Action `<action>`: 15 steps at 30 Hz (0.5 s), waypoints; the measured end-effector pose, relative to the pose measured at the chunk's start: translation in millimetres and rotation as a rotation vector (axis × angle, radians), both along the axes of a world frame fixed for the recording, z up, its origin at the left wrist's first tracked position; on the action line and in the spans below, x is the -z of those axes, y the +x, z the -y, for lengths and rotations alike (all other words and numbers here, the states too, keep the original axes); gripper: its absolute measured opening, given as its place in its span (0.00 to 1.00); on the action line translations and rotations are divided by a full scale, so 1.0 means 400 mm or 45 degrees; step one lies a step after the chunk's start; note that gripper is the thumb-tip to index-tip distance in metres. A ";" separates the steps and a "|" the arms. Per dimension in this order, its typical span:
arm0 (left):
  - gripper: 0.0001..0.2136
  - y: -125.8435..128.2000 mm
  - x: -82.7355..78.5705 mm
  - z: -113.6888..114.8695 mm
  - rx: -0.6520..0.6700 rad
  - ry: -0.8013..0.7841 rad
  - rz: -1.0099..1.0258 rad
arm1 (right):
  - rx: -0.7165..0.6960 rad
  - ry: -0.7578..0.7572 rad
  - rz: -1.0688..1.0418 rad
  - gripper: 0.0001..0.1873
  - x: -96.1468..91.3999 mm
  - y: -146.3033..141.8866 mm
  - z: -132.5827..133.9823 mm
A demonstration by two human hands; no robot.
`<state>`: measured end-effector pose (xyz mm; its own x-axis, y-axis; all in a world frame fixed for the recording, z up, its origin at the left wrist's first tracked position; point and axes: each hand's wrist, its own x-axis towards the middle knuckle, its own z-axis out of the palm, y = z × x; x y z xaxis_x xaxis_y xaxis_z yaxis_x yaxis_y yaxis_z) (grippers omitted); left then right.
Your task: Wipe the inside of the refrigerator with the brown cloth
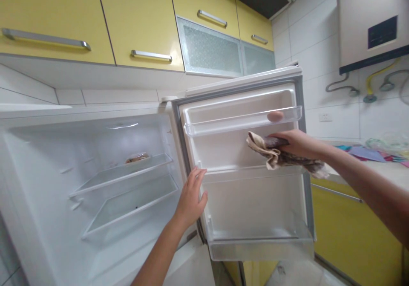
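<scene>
A small white fridge [41,158] stands open, its door [252,200] swung out to the right. My left hand [191,196] lies flat with fingers stretched against the door's inner edge near the hinge. My right hand [295,143] grips a crumpled beige and brown cloth [271,154] and presses it on the inner door panel, just under the clear upper door shelf [223,126]. One fingertip shows through that shelf's plastic. The lower door bin [258,245] holds nothing I can see.
Inside the fridge are two glass shelves [128,173]; a small wrapped item [137,158] lies on the upper one. Yellow wall cabinets [137,21] hang overhead. At right are a counter [383,169] with coloured cloths, yellow base cabinets and a wall-mounted water heater [373,21].
</scene>
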<state>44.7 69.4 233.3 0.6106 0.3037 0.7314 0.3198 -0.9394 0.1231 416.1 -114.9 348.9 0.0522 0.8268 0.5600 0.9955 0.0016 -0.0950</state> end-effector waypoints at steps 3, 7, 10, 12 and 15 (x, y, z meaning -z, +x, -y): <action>0.31 0.003 0.000 0.003 0.020 -0.025 0.029 | -0.003 -0.343 0.191 0.20 -0.006 -0.078 -0.098; 0.31 0.006 -0.006 0.013 0.033 -0.059 0.021 | -0.090 -0.558 0.294 0.16 -0.018 -0.196 -0.211; 0.30 0.007 -0.009 0.017 0.038 -0.071 0.005 | -0.186 -0.531 0.291 0.17 -0.021 -0.292 -0.290; 0.31 0.007 -0.010 0.017 0.036 -0.073 0.001 | -0.249 -0.497 0.269 0.17 -0.015 -0.355 -0.341; 0.31 0.008 -0.013 0.019 0.025 -0.045 -0.015 | -0.329 -0.436 0.211 0.17 -0.001 -0.422 -0.396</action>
<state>47.9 61.8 238.4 0.6254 0.3172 0.7130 0.3032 -0.9406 0.1526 247.3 43.5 349.2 -0.2476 0.9398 0.2354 0.9683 0.2483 0.0272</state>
